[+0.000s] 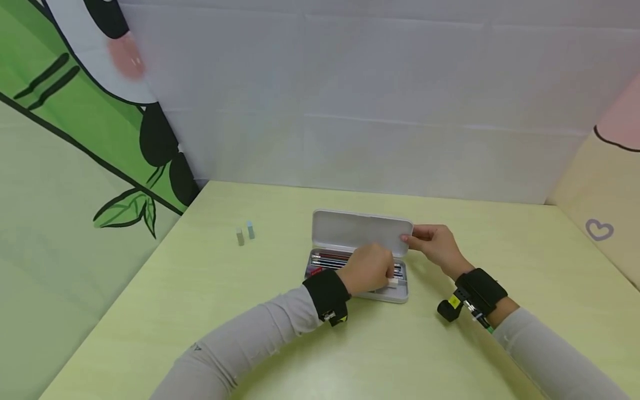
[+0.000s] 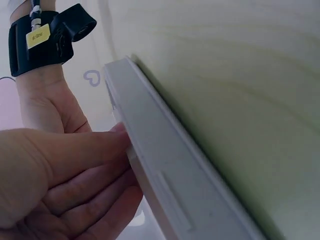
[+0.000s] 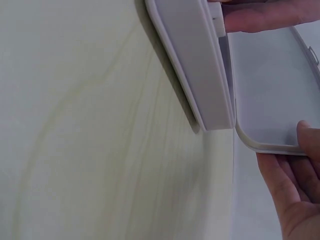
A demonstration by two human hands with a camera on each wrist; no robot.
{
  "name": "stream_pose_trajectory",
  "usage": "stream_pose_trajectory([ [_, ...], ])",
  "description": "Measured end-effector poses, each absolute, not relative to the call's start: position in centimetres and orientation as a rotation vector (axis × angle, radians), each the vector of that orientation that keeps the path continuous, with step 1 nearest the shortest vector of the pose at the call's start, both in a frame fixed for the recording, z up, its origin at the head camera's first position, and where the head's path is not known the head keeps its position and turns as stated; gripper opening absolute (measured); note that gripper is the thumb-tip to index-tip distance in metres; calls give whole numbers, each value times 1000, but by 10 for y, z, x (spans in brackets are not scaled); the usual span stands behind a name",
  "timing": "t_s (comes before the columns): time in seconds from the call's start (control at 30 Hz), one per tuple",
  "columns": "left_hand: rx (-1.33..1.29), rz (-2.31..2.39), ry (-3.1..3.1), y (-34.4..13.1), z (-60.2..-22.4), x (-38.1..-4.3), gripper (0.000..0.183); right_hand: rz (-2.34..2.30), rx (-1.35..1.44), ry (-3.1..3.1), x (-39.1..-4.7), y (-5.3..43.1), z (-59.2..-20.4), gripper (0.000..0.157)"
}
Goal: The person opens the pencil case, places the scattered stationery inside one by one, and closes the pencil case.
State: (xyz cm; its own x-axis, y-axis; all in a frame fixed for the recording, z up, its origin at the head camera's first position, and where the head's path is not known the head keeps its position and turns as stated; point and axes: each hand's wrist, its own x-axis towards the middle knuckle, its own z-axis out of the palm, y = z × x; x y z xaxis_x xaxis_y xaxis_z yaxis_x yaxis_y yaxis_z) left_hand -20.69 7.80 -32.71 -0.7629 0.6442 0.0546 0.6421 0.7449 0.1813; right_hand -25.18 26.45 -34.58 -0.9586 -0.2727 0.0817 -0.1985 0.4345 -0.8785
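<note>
A white pencil case (image 1: 382,296) lies open on the table, its lid (image 1: 345,229) tilted up at the back. Several pencils (image 1: 327,260) and a small red item (image 1: 316,271) show inside. My left hand (image 1: 369,268) reaches over the case with curled fingers and covers part of the contents. At its fingertips is a small white block, apparently an eraser (image 1: 393,283), which sticks up past the rim in the right wrist view. My right hand (image 1: 440,247) pinches the lid's right edge between thumb and fingers, also seen in the right wrist view.
Two small blocks, one beige-grey (image 1: 240,237) and one light blue (image 1: 250,230), stand on the table left of the case. A pale cloth wall (image 1: 350,111) rises behind the table (image 1: 260,211), and a printed panel (image 1: 90,144) borders its left side.
</note>
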Motion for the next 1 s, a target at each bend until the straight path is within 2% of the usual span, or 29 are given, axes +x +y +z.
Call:
stream_pose_trajectory([
  [0.43,1114,372,2963,78,-332,-204,17,-1604,-422,2587,-251,263,-345,39],
  [0.7,1126,431,2941,75,-336,-207,5,-1573,-403,2619,-253,267,-349,40],
  [0.77,1109,499,2904,71,-335,-207,7,-1567,-402,2622,-253,267,-349,40],
  [1.0,967,901,2898,26,-297,-214,25,-1562,-427,2615,-256,267,-344,39],
])
